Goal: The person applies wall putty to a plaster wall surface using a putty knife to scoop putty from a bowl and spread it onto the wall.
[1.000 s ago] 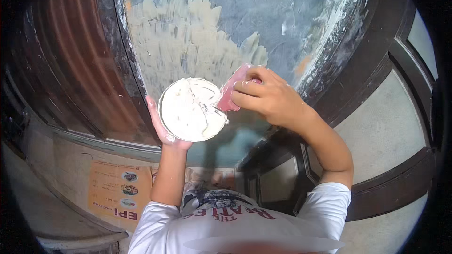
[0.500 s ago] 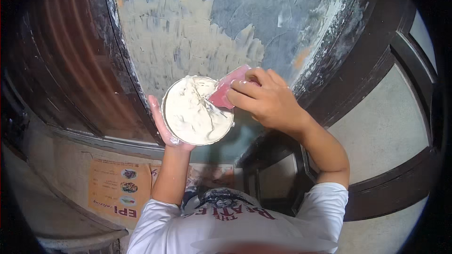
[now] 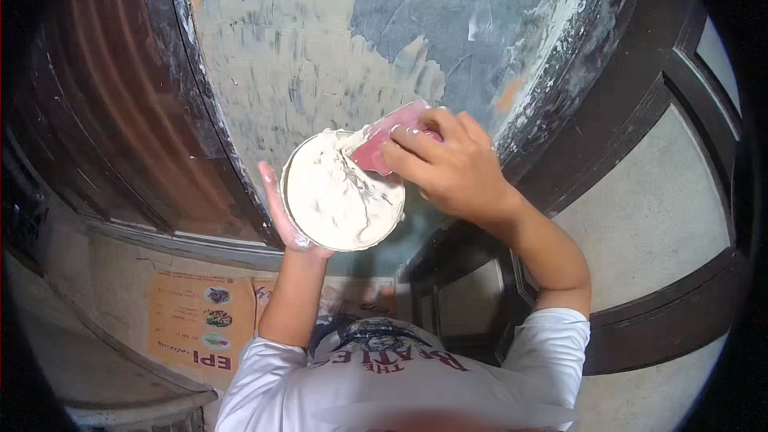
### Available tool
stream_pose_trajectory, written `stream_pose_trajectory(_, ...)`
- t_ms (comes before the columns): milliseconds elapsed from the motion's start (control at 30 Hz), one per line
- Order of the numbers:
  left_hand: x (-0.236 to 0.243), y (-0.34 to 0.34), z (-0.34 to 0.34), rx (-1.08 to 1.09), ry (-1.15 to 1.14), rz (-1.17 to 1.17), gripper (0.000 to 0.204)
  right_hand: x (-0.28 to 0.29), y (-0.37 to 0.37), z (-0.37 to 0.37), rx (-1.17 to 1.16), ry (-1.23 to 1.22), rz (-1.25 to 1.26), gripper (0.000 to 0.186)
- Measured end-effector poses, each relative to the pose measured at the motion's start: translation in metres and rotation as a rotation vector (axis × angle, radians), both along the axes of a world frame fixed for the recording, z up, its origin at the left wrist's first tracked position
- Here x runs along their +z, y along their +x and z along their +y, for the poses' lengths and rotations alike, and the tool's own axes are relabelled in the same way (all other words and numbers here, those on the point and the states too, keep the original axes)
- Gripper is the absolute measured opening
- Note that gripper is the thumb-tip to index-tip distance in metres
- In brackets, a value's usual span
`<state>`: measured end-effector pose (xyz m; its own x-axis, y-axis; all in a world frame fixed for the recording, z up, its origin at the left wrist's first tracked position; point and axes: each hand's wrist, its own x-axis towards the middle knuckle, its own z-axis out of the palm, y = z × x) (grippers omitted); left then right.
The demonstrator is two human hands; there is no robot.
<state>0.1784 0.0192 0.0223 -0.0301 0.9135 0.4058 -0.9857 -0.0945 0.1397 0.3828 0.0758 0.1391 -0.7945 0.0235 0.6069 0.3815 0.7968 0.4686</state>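
Note:
A round tub (image 3: 290, 210) full of thick cream-coloured putty (image 3: 336, 200) rests in my left hand (image 3: 278, 212), whose thumb runs up its left side while the other fingers are hidden beneath. White smears mark that hand near the wrist. My right hand (image 3: 452, 156) pinches a pink flat scraper (image 3: 382, 142), its blade tilted over the tub's upper right rim with putty along its edge. Beyond both hands stands a grey panel (image 3: 432, 0), its left and lower part coated with a streaky, ragged-edged cream layer (image 3: 272, 64).
Dark brown wooden framing (image 3: 112, 96) borders the panel on the left, and more dark wood (image 3: 552, 136) with pale inset panels (image 3: 648, 200) curves along the right. An orange printed sheet (image 3: 188, 320) lies below on the light floor, left of my body.
The scraper has lifted slightly up and left across the tub's rim, and the putty's surface is reshaped. The tub has shifted a little right and down.

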Motion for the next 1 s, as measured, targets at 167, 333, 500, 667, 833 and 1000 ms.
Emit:
stream_pose_trajectory(167,0.002,0.002,0.0,0.018,-0.051,-0.009,0.096,0.007,0.003,-0.004,-0.024,-0.003,0.014,0.037)
stream_pose_trajectory(333,-0.004,-0.002,0.003,0.01,-0.003,0.005,0.096,0.005,0.004,0.003,-0.014,-0.014,0.079,0.042)
stream_pose_trajectory(500,-0.01,-0.006,0.006,0.026,-0.046,0.013,0.097,0.02,0.003,0.03,-0.075,-0.04,0.124,0.036)
stream_pose_trajectory(667,-0.02,-0.015,0.009,0.013,-0.029,0.026,0.098,0.054,-0.014,0.086,0.008,-0.146,0.559,0.026)
stream_pose_trajectory(833,-0.02,-0.028,0.007,0.089,-0.06,0.027,0.097,0.073,-0.032,0.123,-0.005,-0.23,0.618,0.028)
stream_pose_trajectory(1000,-0.02,-0.052,0.009,0.091,0.004,0.043,0.097,0.078,-0.051,0.138,-0.095,-0.114,0.55,0.028)
